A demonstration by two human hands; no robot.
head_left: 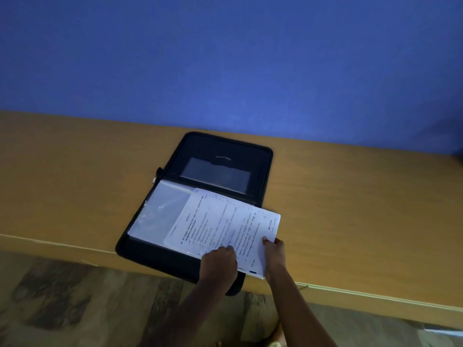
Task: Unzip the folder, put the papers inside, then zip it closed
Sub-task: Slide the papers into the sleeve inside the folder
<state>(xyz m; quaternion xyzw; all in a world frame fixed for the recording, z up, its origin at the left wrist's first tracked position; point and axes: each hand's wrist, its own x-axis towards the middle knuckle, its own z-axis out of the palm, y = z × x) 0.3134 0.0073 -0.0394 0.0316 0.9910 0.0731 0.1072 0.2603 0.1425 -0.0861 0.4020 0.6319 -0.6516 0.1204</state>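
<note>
A black zip folder (220,156) lies open flat on the wooden table (350,201), its near half hanging slightly over the front edge. Clear plastic sleeves (160,209) cover its near half. A stack of printed papers (225,226) rests tilted across the sleeves, with its right corner sticking out past the folder's right side. My left hand (219,264) grips the papers' near edge. My right hand (274,254) pinches their near right corner with the thumb on top.
A blue wall (225,58) rises right behind the table. The table's front edge (350,290) runs diagonally below the folder. Patterned floor (75,301) shows beneath.
</note>
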